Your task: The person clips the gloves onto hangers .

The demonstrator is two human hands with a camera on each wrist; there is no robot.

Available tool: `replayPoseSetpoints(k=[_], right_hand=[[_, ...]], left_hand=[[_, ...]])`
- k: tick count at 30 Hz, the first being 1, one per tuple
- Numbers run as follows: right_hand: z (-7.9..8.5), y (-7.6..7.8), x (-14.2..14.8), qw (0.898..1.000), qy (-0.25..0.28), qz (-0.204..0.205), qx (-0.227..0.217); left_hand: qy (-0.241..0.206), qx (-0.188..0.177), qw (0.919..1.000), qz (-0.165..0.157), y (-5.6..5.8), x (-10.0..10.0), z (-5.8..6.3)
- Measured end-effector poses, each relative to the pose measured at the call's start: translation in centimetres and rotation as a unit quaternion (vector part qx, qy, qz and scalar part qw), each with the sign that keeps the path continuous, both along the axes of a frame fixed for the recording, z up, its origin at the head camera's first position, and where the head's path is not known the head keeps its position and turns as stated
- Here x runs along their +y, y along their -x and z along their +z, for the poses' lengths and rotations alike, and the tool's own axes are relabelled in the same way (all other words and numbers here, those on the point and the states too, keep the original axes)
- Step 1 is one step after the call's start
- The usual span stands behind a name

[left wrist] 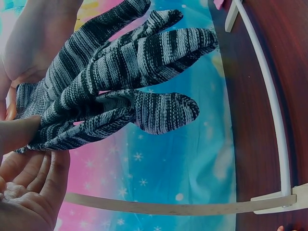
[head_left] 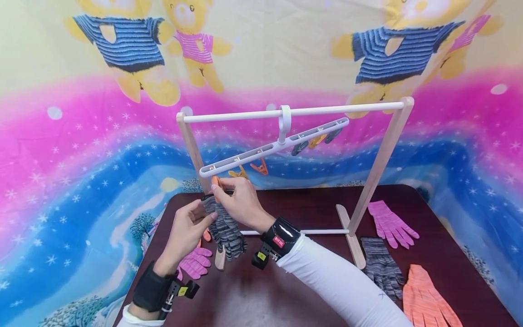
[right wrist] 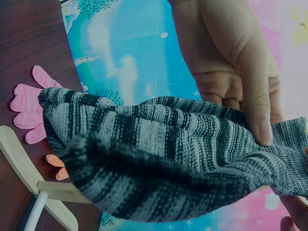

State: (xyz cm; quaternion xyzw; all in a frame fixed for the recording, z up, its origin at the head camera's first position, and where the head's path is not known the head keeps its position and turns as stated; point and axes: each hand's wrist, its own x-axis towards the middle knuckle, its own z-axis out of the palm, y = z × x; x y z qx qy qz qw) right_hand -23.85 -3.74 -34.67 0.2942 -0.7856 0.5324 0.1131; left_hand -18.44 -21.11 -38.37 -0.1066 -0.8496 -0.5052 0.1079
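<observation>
A black-and-grey knit glove point(head_left: 227, 231) hangs fingers-down below the left end of a white clip hanger point(head_left: 255, 155). My left hand point(head_left: 185, 229) pinches the glove near its cuff, thumb on the knit, as the right wrist view also shows. At the hanger's end, my right hand point(head_left: 242, 205) pinches an orange clip point(head_left: 216, 183) just above the cuff. Whether the clip's jaws have the cuff between them, I cannot tell. In the left wrist view the glove's fingers point(left wrist: 178, 53) spread out from the left thumb. The hanger tilts, its left end lower.
A white rail point(head_left: 233, 116) on a wooden stand point(head_left: 377, 168) carries the hanger, with several other clips along it. On the dark table point(head_left: 282, 290), pink point(head_left: 392, 225), grey point(head_left: 382, 265) and orange point(head_left: 426, 295) gloves lie right; another pink glove point(head_left: 196, 262) lies left.
</observation>
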Motion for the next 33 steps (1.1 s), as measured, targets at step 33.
replayPoseSetpoints(k=[33], right_hand=[[-0.55,-0.21,-0.41,0.999,0.014,0.020,-0.027]], left_hand=[[-0.001,0.013,0.9999,-0.010,-0.24,-0.15,0.08]])
